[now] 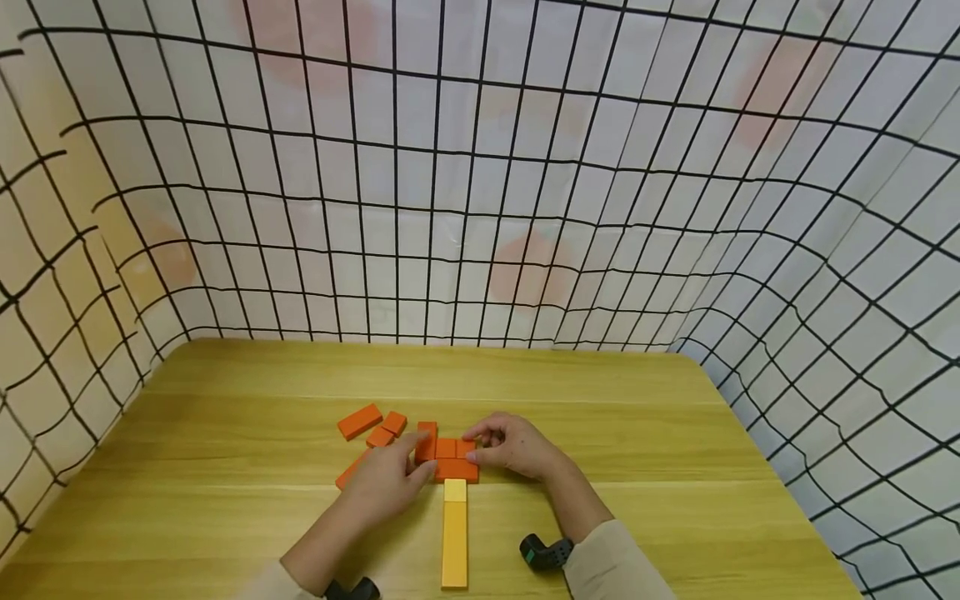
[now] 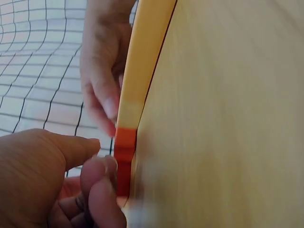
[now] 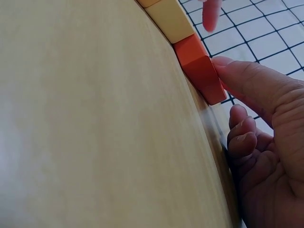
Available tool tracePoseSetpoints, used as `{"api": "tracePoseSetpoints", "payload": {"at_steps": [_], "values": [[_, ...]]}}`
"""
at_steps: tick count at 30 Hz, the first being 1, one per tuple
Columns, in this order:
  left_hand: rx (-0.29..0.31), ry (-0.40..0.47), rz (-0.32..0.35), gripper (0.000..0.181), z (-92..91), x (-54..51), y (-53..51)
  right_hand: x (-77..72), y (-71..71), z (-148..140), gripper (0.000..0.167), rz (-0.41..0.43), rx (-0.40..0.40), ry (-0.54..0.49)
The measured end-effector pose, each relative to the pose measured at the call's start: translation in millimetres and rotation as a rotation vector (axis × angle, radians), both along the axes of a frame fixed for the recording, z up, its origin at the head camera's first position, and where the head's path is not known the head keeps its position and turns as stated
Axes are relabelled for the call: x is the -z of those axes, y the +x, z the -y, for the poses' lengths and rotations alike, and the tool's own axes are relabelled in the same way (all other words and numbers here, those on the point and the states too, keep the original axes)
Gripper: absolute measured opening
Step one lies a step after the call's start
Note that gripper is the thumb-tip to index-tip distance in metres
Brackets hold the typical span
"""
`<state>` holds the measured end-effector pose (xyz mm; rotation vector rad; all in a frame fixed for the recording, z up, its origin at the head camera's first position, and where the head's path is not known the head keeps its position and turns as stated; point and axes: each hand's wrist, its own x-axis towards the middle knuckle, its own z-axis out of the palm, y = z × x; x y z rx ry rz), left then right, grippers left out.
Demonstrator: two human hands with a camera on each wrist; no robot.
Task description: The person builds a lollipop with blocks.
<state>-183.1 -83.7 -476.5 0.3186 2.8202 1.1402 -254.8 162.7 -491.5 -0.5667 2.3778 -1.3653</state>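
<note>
tbh right hand (image 1: 517, 446) pinches the small orange block (image 1: 464, 448), probably keeping it flush, can't tell if left hand (image 1: 387, 479) grips the long block (image 1: 427, 448)

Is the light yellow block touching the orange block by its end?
Touching. The right wrist view shows the end of the light yellow block flush against the orange block, with no gap.

Head view high, facing forward and down, wrist views close, facing along the table (image 3: 95, 118), sharing orange blocks (image 3: 197, 65)
</note>
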Motion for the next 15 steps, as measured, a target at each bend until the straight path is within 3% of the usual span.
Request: {"api": "tracePoseSetpoints", "payload": {"at_steps": [15], "values": [[-0.035, 0.030, -0.005, 0.053, -1.3, 4.7, 2.7, 0.3, 0.1, 1.1, 0.027, 0.026, 0.006, -0.030]]}}
